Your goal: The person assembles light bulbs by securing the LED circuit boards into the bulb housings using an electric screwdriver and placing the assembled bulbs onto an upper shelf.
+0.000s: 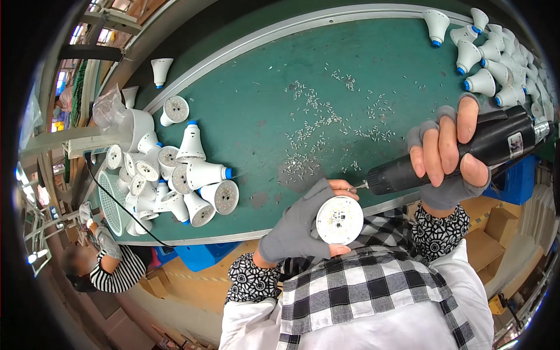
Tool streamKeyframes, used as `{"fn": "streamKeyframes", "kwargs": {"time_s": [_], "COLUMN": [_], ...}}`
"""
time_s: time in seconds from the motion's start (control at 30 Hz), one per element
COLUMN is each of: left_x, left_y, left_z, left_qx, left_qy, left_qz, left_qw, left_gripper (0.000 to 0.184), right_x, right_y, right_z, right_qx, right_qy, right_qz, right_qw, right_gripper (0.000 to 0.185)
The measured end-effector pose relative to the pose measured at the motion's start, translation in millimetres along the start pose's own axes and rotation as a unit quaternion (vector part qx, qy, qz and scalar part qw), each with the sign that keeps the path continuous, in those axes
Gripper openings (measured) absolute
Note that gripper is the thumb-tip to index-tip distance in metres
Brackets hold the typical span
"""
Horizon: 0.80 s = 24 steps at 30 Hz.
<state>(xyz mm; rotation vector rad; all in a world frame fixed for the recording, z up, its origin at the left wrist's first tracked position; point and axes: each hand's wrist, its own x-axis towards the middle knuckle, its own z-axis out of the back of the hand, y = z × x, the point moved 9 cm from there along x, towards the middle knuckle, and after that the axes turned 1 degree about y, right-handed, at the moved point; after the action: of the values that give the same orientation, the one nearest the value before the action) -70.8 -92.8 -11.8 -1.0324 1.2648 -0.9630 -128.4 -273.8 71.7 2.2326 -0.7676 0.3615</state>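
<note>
My left hand (300, 224), in a grey fingerless glove, grips a white LED bulb body (339, 220) whose round chip board faces up. In my gloved right hand (452, 151) is a black electric screwdriver (402, 174), lying nearly level with its bit pointing left. The bit's tip reaches the fingertips of my left hand, just above the bulb's rim. Whether a screw sits on the tip is too small to tell. Many small screws (315, 111) lie scattered over the green tabletop (251, 128) beyond my hands.
Bulb bodies with boards (189, 175) are heaped at the left, beside a pale green basket (111, 201). More white bulb housings (496, 58) crowd the far right. A black cable (125, 207) hangs at the left edge. Another person (114, 262) in stripes sits at lower left.
</note>
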Motion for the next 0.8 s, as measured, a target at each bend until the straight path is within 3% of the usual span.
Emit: {"fn": "streamKeyframes", "kwargs": {"time_s": [0.17,0.3,0.8], "left_x": [-4.2,-7.5,-4.5], "left_y": [10.2,11.3,-1.8], "left_z": [2.7,5.7,3.6], "left_qx": [-0.095,-0.035,0.046], "left_qy": [-0.051,-0.141,-0.181], "left_qz": [0.021,0.073,0.054], "left_qw": [0.994,0.987,0.981], "left_gripper": [0.077,0.07,0.071], "right_x": [-14.3,-26.4,-29.2], "right_y": [15.9,22.6,20.2], "right_z": [15.6,4.7,-23.6], "right_qx": [-0.015,-0.014,-0.13], "right_qy": [-0.188,-0.257,-0.235], "right_qz": [0.067,0.097,0.086], "right_qw": [0.98,0.961,0.959], "right_gripper": [0.021,0.017,0.021]}}
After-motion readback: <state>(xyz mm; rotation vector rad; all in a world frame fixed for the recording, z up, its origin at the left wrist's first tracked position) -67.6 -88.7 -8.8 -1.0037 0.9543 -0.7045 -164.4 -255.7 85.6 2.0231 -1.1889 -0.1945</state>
